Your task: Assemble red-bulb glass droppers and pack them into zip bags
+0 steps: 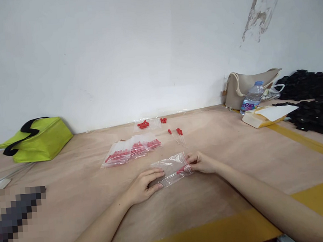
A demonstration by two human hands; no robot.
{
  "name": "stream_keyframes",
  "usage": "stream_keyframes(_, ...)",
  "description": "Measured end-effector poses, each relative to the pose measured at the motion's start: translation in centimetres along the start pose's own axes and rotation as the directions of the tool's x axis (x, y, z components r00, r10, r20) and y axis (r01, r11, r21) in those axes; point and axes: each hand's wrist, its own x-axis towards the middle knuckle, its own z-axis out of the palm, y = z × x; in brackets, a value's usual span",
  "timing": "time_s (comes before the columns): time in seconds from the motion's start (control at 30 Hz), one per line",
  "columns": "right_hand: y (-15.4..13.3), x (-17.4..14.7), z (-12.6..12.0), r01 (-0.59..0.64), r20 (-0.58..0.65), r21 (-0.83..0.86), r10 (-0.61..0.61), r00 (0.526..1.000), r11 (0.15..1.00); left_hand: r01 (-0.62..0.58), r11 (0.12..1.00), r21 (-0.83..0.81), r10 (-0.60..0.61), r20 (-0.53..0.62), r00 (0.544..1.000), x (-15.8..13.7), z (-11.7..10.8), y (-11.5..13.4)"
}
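Observation:
A clear zip bag lies flat on the table between my two hands. My left hand rests at the bag's left end, fingers stretched out and thumb apart from them. At the bag's right end, its mouth, my right hand is closed in a pinch on a red-bulbed dropper, whose red part shows within the bag. The fingers partly hide the dropper and the bag's edge. Beyond my right hand lie several loose droppers with red bulbs and thin clear stems. Filled zip bags overlap to the left.
More red bulbs lie on clear plastic near the wall, beside a small red group. A lime-green bag stands left. At right are a beige bag, a water bottle, an open carton and black piles.

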Motion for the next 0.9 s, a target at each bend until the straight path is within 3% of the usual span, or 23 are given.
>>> stream_keyframes(0.1,-0.4,-0.2,-0.2,0.038,0.023,-0.142,-0.035,0.999,0.989,0.0,1.0,-0.012,0.0,-0.006,1.0,0.1,0.0,0.0)
stream_keyframes(0.2,0.5,-0.1,-0.6,-0.071,-0.159,-0.175,0.043,0.986,0.982,0.007,1.0,-0.024,-0.007,-0.009,1.0,0.1,0.0,-0.1)
stream_keyframes(0.27,1.4,0.4,-1.3,-0.206,-0.356,-0.165,0.136,0.924,0.965,0.003,0.999,-0.032,-0.004,-0.01,1.0,0.1,0.1,-0.1)
stream_keyframes(0.33,2.3,1.4,-2.4,-0.349,-0.529,-0.177,0.21,0.822,0.92,-0.003,0.999,-0.039,0.002,-0.013,1.0,0.1,0.1,-0.2)
stream_keyframes(0.43,3.0,3.6,-4.1,-0.502,-0.684,-0.211,0.24,0.689,0.839,-0.005,0.999,-0.043,0.004,-0.022,1.0,0.1,0.2,-0.3)
stream_keyframes(0.67,2.9,9.1,-5.4,-0.659,-0.731,-0.187,0.345,0.589,0.729,0.006,0.998,-0.065,-0.008,-0.038,0.999,0.1,0.2,0.0)
stream_keyframes(0.9,3.0,10.8,-5.5,-0.711,-0.721,-0.12,0.431,0.542,0.693,0.015,0.998,-0.055,-0.016,-0.024,1.0,0.1,0.1,0.0)
